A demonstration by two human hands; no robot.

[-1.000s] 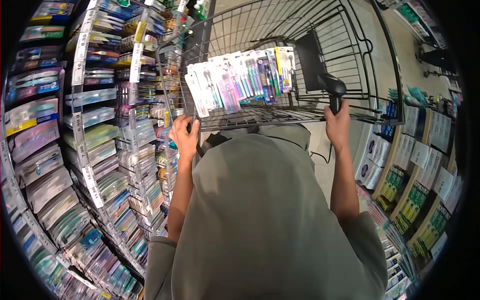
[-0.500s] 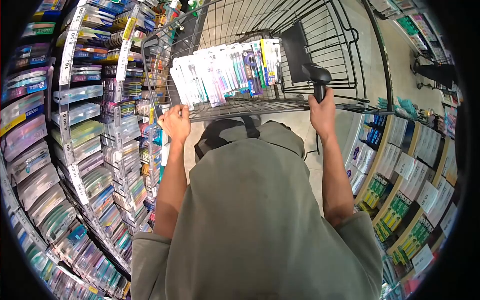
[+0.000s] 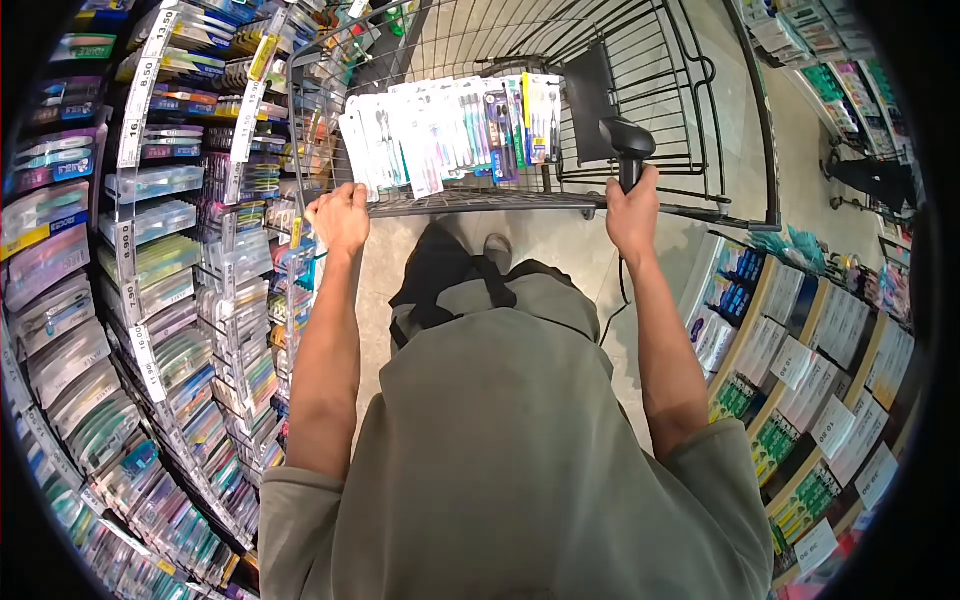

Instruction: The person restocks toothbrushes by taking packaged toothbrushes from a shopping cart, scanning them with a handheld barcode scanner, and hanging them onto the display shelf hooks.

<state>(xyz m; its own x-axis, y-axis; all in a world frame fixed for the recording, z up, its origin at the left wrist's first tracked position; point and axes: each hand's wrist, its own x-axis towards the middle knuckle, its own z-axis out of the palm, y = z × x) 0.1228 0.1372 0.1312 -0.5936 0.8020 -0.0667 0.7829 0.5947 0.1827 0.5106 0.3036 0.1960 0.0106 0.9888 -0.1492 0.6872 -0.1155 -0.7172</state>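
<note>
A black wire shopping cart (image 3: pixel 683 120) stands in front of me, with packaged toothbrushes (image 3: pixel 440 130) laid side by side in a row in it. My left hand (image 3: pixel 341 218) has its fingers wrapped over the near left corner of the cart's rim. Near the cart's right side, my right hand (image 3: pixel 633 214) is closed round the handle of a black handheld scanner (image 3: pixel 628 142), whose head points up. A cable hangs below that hand. The scanner's grip is mostly hidden by my fingers.
Tall racks of packaged toothbrushes (image 3: pixel 155 262) with price strips line the left side. On the right are shelves of boxed goods (image 3: pixel 760 345) with price labels. Tiled floor (image 3: pixel 400 250) and a shoe (image 3: pixel 497 248) show below the cart. Dark wheeled equipment stands at the far right.
The cart has shifted left in view and now sits farther from my body, with both arms stretched out more. My left hand's fingers have closed over the rim. The scanner has stayed in my right hand.
</note>
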